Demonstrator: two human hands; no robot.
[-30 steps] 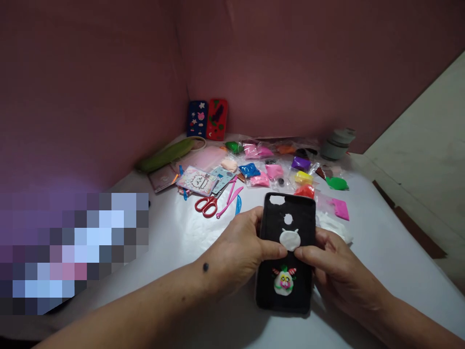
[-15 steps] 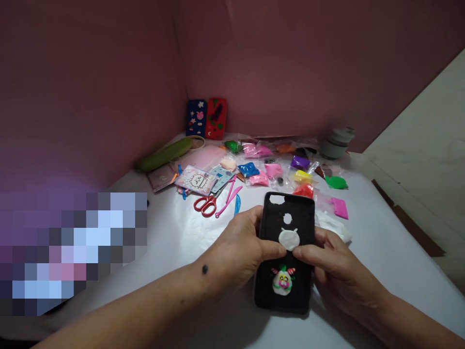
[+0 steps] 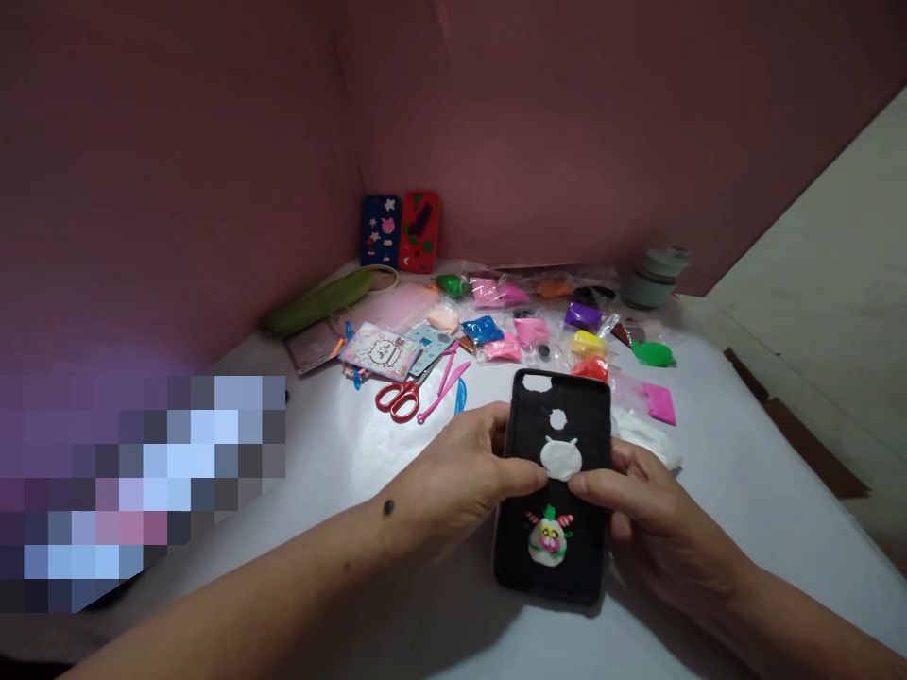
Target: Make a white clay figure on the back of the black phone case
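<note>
A black phone case [image 3: 517, 529] is held upright, tilted a little, between both my hands above the white table. My left hand [image 3: 468, 472] grips its left edge, the thumb tip by the lower left of a flat white clay head shape [image 3: 560, 460] with two small points on top. My right hand [image 3: 652, 510] holds the right edge, its thumb tip touching the shape's lower right. Below sits a small white clay figure [image 3: 548, 543] with a colourful face, red-striped ears and a green tuft. My other fingers are hidden behind the case.
Beyond the case lie red-handled scissors [image 3: 398, 400], pink modelling tools [image 3: 445, 382], picture cards [image 3: 383, 349] and several clay packets [image 3: 531, 331]. A long green pouch [image 3: 318, 302], two decorated phone cases [image 3: 419, 231] and a grey-green jar [image 3: 652, 279] stand or lie farther back.
Both thumbs have shifted slightly, the left one drawing a little left from the lower edge of the white shape. The case sits marginally higher in view and is still held by both hands.
</note>
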